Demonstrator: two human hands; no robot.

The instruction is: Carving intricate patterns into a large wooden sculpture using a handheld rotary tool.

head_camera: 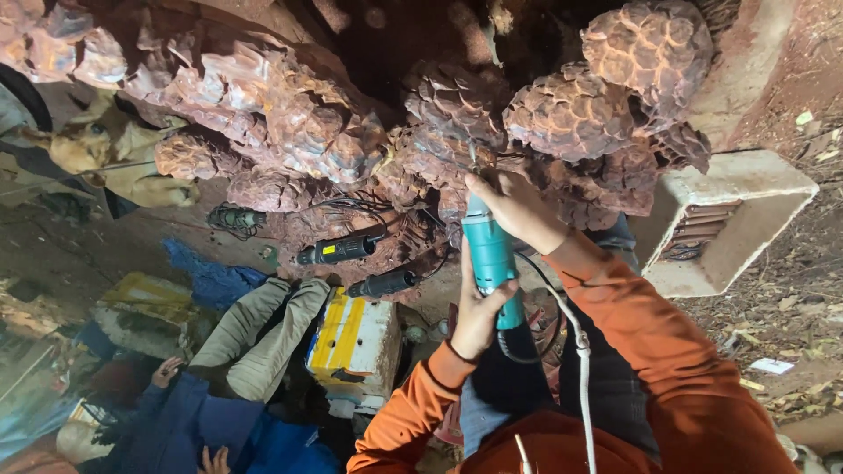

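A large reddish-brown wood carving (290, 114) with scaled, pine-cone-like lumps fills the top of the head view. A teal hand-held power grinder (489, 254) points up with its tip against the carving. My right hand (518, 209) wraps the grinder's front end close to the tip. Lower down, my left hand (477, 309) grips its body from the left. Both arms wear orange sleeves. A white cable (580, 369) and a black cord trail from the tool's rear toward my body.
Two black power tools (338, 250) (384, 283) lie by the carving's base. A white and yellow box (353, 344) stands below them. Another person in blue with khaki trousers (255, 338) sits at the lower left. A tan dog (97, 149) is at left, a white block (733, 219) at right.
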